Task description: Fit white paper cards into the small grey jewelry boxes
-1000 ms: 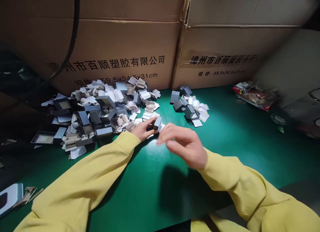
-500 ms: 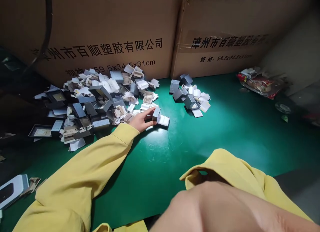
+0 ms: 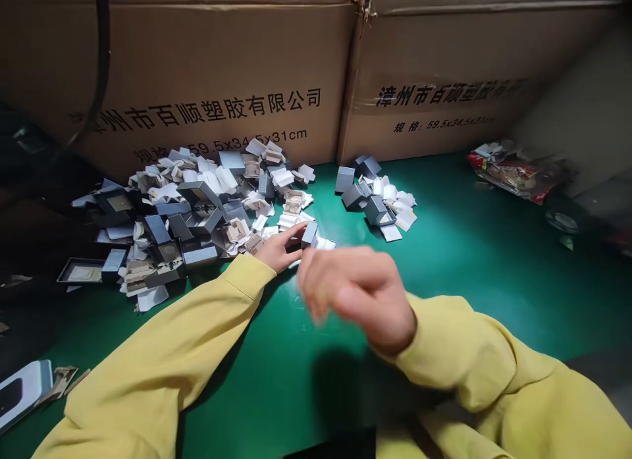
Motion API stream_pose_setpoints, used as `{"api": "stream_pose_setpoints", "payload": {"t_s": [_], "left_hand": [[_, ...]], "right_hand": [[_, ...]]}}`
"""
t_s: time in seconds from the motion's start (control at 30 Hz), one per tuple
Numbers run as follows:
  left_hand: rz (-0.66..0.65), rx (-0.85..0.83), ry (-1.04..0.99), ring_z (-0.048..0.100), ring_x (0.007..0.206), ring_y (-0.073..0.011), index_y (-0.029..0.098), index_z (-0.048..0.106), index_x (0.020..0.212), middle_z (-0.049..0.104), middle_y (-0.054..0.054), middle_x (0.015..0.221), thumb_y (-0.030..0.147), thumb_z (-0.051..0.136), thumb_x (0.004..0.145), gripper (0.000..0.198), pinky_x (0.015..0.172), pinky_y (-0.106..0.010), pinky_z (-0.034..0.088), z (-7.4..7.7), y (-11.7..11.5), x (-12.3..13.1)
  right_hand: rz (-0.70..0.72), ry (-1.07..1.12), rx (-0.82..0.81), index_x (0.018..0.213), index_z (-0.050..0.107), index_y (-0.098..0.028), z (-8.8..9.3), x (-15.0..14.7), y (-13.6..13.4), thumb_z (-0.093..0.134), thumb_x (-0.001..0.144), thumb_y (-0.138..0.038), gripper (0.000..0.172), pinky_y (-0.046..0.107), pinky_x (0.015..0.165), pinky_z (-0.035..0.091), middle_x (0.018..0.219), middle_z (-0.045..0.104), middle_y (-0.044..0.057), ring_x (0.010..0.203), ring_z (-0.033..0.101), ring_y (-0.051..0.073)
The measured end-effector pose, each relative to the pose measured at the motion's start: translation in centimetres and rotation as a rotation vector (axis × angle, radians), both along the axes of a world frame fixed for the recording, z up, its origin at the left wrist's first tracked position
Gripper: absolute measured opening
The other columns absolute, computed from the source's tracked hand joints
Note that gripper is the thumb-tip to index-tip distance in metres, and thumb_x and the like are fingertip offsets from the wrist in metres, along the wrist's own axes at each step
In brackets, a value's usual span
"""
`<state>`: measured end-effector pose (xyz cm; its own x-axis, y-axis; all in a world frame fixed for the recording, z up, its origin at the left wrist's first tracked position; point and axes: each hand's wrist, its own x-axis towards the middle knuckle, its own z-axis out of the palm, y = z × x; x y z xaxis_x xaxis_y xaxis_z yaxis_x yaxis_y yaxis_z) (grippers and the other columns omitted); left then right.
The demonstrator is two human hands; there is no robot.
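Note:
My left hand point(image 3: 279, 248) rests on the green table point(image 3: 474, 268) with its fingers pinched on a small open grey box point(image 3: 311, 236), whose white lining shows at its right. My right hand point(image 3: 358, 291) hovers just in front of that box, back of the hand up, fingers curled downward and smeared by motion; whether it holds anything is unclear. Both arms wear yellow sleeves. A large heap of grey boxes and white and beige inserts point(image 3: 192, 205) lies left of my left hand.
A smaller cluster of grey boxes and white inserts point(image 3: 378, 199) lies behind the hands. Two big printed cardboard cartons point(image 3: 222, 70) wall off the table's back edge. Crumpled wrappers point(image 3: 513, 172) lie at far right. A grey-white tray point(image 3: 20, 390) sits at lower left.
My right hand, raised close to the camera half a second ago, has come back down in front of the box. My left hand has kept its hold on the box.

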<state>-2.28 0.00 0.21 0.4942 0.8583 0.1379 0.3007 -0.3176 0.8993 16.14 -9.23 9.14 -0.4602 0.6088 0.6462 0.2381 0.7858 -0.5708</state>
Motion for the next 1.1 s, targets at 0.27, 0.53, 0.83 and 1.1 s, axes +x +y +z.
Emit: {"api": "stream_pose_setpoints", "payload": {"t_s": [0.27, 0.53, 0.83, 1.1], "left_hand": [[-0.010, -0.029, 0.025, 0.052, 0.112, -0.0257, 0.016, 0.040, 0.132, 0.047, -0.010, 0.132, 0.041, 0.061, 0.073, 0.068, 0.098, -0.038, 0.041, -0.3, 0.0, -0.2], [-0.037, -0.003, 0.007, 0.048, 0.117, -0.0253, 0.014, 0.034, 0.135, 0.046, -0.012, 0.132, 0.034, 0.056, 0.078, 0.064, 0.100, -0.038, 0.039, -0.5, -0.2, 0.0], [-0.029, 0.021, 0.017, 0.049, 0.117, -0.0247, 0.013, 0.038, 0.132, 0.049, -0.013, 0.129, 0.034, 0.059, 0.076, 0.064, 0.101, -0.038, 0.039, -0.3, -0.2, 0.0], [-0.056, 0.017, -0.023, 0.049, 0.117, -0.0254, 0.012, 0.038, 0.132, 0.046, -0.014, 0.133, 0.032, 0.060, 0.075, 0.065, 0.102, -0.040, 0.036, -0.7, -0.1, 0.0]], "right_hand": [[-0.276, -0.278, 0.192, 0.079, 0.066, -0.020, -9.0, 2.6, 9.2, 0.048, 0.085, -0.031, 0.022, 0.036, 0.068, 0.042, 0.081, 0.068, 0.006, 0.078, 0.053, 0.019], [-0.158, -0.441, 0.413, 0.092, 0.064, -0.018, -9.2, 3.2, 8.0, 0.051, 0.084, -0.024, 0.017, 0.036, 0.076, 0.042, 0.093, 0.069, 0.005, 0.085, 0.055, 0.019], [-0.089, -0.429, 0.429, 0.095, 0.062, -0.018, -9.0, 3.1, 8.1, 0.050, 0.084, -0.023, 0.016, 0.036, 0.079, 0.042, 0.092, 0.068, 0.006, 0.089, 0.054, 0.019], [-0.069, -0.480, 0.437, 0.095, 0.063, -0.019, -9.3, 2.7, 7.6, 0.050, 0.084, -0.023, 0.017, 0.043, 0.090, 0.038, 0.086, 0.067, 0.005, 0.092, 0.055, 0.019]]}}
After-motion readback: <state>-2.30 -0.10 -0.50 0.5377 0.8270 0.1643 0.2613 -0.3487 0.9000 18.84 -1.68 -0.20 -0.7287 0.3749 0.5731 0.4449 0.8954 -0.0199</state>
